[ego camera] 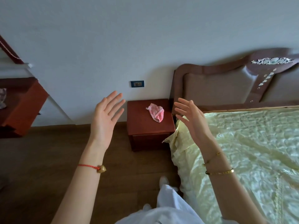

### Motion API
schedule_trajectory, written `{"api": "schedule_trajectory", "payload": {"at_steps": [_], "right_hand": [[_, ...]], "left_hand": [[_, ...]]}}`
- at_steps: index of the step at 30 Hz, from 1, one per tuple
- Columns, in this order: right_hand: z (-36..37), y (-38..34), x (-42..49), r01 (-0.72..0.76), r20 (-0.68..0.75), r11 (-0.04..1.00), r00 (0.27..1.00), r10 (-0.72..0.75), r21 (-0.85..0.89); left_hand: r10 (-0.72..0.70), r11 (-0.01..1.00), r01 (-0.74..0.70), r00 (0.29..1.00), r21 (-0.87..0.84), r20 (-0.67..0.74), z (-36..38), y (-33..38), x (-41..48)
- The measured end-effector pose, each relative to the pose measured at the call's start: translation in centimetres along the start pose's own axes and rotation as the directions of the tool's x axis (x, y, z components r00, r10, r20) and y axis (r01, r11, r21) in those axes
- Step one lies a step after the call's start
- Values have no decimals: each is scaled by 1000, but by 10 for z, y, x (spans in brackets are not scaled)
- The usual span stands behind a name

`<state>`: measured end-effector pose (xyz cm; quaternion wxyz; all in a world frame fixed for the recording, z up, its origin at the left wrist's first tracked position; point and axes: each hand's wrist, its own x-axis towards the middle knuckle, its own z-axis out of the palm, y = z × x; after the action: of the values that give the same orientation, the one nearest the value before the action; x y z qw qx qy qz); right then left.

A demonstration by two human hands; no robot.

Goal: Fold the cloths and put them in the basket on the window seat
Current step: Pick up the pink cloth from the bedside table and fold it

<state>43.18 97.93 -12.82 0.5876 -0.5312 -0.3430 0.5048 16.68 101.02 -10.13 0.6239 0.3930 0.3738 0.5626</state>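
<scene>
Yellow-green quilted fabric covers the bed [250, 151], the largest item in view, on the person's right. Its surface looks slick and rumpled. Judgement: if folding is done there, a small light cloth could slide or lose its creases.

Wooden floor [40, 159] lies to the left and below. A cloth fumbled in the lift would drop there, or into the narrow gap between bed and table.

Red-brown bedside table [139, 123] stands against the wall, just beside the headboard [218, 88]. Its top is small, so folding on it leaves little margin at the edges.

No basket or window seat can be identified with certainty, so the carry would run out of this view.

Left hand [105, 117] and right hand [192, 117] are both raised, fingers spread and straight, grasping nothing. Neither touches the cloth, and they frame it from either side.

Pink cloth [156, 114]: a single item, lying on the table top toward its right rear part. It is crumpled and unfolded, pale patterned pink with a darker pink band along one edge and a small white tab at its left end. It appears thin and limp, and is likely to flop if lifted by one corner.
</scene>
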Motion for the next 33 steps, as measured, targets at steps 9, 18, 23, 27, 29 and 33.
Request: {"api": "schedule_trajectory", "payload": {"at_steps": [9,18,23,27,29,33], "right_hand": [[-12,19,159,-106,-10,994,994,106,-7],[-40,64,323,-283,-75,929,959,273,-240],[-48,105,404,-368,-98,852,928,358,-372],[-55,156,451,-447,-204,777,894,399,-443],[-59,192,466,-501,-267,735,865,424,-457],[-60,276,482,-613,-344,657,790,507,-439]], "left_hand": [[-99,994,102,991,28,-91,21,-47,145],[-248,955,274,948,112,-201,34,-115,290],[-315,877,384,914,288,-258,26,-166,359],[-356,789,432,901,438,-247,13,-217,410],[-366,744,421,907,520,-209,6,-248,431],[-425,661,430,890,615,-165,-8,-321,461]]}}
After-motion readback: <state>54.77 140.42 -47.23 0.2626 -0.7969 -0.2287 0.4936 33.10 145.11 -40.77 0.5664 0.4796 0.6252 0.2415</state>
